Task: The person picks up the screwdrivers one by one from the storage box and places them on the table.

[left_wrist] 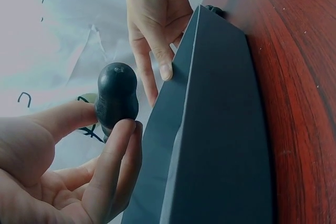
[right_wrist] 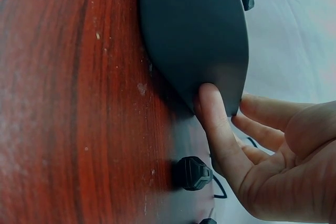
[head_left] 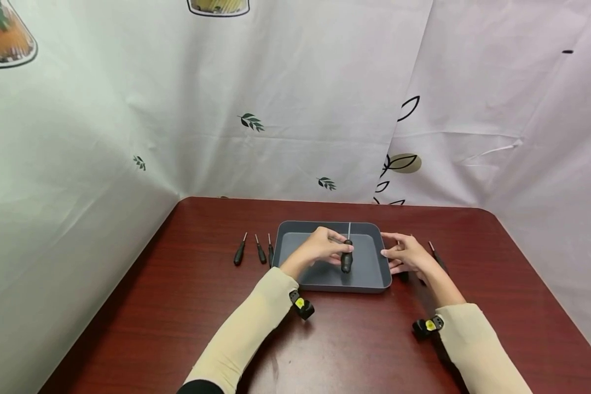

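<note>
My left hand [head_left: 321, 247] pinches a black-handled screwdriver [head_left: 347, 258] between thumb and fingers, over a grey rectangular tray [head_left: 359, 280]. Its thin shaft points toward the far side; in the left wrist view the rounded handle end [left_wrist: 117, 90] faces the camera. At the tray's right side, my right hand [head_left: 407, 255] holds the edge. The right wrist view shows one fingertip [right_wrist: 211, 98] pressed on the outer wall and others at the rim. Left of the tray lie three smaller screwdrivers [head_left: 239, 253], one partly hidden by the tray.
To the right of the tray, another screwdriver [head_left: 438, 256] lies partly behind the right hand. A dark handle [right_wrist: 194, 173] is on the tabletop near that hand. The reddish wooden table [head_left: 177, 306] meets a white printed cloth [head_left: 285, 98] at the back.
</note>
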{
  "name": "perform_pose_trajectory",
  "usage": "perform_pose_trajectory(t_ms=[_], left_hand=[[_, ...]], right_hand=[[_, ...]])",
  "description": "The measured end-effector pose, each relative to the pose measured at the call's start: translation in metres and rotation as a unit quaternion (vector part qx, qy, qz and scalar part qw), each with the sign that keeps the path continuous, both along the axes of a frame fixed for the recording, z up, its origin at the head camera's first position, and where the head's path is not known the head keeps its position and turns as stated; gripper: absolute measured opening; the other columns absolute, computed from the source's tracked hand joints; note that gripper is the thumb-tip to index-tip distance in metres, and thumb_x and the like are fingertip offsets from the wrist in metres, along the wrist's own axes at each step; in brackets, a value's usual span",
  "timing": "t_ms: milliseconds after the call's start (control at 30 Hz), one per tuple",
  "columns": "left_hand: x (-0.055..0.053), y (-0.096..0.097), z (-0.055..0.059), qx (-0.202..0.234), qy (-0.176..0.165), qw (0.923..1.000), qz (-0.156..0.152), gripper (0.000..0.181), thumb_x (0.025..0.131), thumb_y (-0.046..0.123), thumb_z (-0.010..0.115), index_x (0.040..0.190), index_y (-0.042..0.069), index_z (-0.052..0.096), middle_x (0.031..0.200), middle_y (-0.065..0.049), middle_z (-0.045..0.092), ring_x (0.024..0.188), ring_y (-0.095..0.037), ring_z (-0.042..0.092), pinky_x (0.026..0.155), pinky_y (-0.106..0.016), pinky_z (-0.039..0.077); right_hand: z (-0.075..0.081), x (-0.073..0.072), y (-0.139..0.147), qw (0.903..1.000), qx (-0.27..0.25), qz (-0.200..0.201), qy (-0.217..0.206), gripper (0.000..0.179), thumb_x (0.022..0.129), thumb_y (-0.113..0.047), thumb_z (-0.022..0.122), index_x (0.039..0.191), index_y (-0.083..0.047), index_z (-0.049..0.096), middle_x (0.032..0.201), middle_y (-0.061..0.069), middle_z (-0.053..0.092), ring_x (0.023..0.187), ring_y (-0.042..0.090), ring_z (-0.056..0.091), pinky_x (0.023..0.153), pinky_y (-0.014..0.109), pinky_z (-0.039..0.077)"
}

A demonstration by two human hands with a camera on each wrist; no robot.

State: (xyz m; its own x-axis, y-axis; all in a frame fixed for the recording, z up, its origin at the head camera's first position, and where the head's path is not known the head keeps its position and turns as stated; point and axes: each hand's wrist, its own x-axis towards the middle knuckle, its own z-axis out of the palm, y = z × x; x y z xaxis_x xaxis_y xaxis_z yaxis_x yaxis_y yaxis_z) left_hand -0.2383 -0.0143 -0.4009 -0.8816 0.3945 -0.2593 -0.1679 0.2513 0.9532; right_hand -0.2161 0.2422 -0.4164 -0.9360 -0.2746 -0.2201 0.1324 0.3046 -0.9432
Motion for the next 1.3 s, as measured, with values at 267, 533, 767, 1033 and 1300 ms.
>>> perform_pose_trajectory(t_ms=[267,533,767,1033,1300], left_hand=[[0.002,-0.008,0.006,-0.008,0.004,1.0,0.002,0.042,0.088,0.011,0.078,0.123,-0.006,0.064,0.096,-0.017,0.072,0.076,-0.026,0.073,0.066,-0.036,0.062],[0.0,-0.018,0.007,-0.012,0.009,0.9999,-0.003,0.043,0.089,0.012,0.077,0.125,-0.005,0.063,0.099,-0.017,0.071,0.079,-0.025,0.073,0.067,-0.034,0.062],[-0.002,-0.026,0.008,-0.015,0.01,0.9998,-0.001,0.044,0.089,0.014,0.077,0.127,-0.004,0.063,0.101,-0.017,0.071,0.078,-0.024,0.072,0.069,-0.035,0.062],[-0.003,-0.037,0.008,-0.022,0.008,0.9997,0.008,0.045,0.089,0.015,0.077,0.127,-0.004,0.062,0.103,-0.018,0.07,0.079,-0.024,0.073,0.072,-0.038,0.062],[-0.003,-0.049,0.01,-0.027,0.016,0.9993,0.02,0.044,0.09,0.016,0.076,0.128,-0.003,0.063,0.107,-0.018,0.069,0.081,-0.025,0.073,0.071,-0.036,0.062]], right_hand=[[0.0,0.001,0.0,1.0,-0.008,0.001,0.003,0.066,0.099,0.001,0.059,0.154,0.006,0.024,0.097,0.022,0.07,0.065,0.023,0.071,0.063,0.041,0.062],[0.001,-0.001,0.001,1.0,-0.001,0.004,0.0,0.066,0.099,0.001,0.059,0.154,0.007,0.023,0.095,0.02,0.071,0.065,0.024,0.072,0.063,0.041,0.063],[0.001,-0.003,0.001,1.0,0.0,0.006,0.0,0.066,0.099,0.003,0.058,0.154,0.008,0.023,0.093,0.018,0.072,0.063,0.022,0.071,0.063,0.041,0.062],[0.002,-0.002,0.0,1.0,0.0,0.004,-0.002,0.066,0.099,0.002,0.058,0.154,0.007,0.023,0.093,0.018,0.072,0.064,0.022,0.071,0.063,0.041,0.063],[0.002,0.0,-0.001,0.9999,-0.009,-0.001,-0.006,0.066,0.099,0.003,0.058,0.154,0.007,0.022,0.096,0.021,0.07,0.065,0.023,0.071,0.062,0.039,0.062]])
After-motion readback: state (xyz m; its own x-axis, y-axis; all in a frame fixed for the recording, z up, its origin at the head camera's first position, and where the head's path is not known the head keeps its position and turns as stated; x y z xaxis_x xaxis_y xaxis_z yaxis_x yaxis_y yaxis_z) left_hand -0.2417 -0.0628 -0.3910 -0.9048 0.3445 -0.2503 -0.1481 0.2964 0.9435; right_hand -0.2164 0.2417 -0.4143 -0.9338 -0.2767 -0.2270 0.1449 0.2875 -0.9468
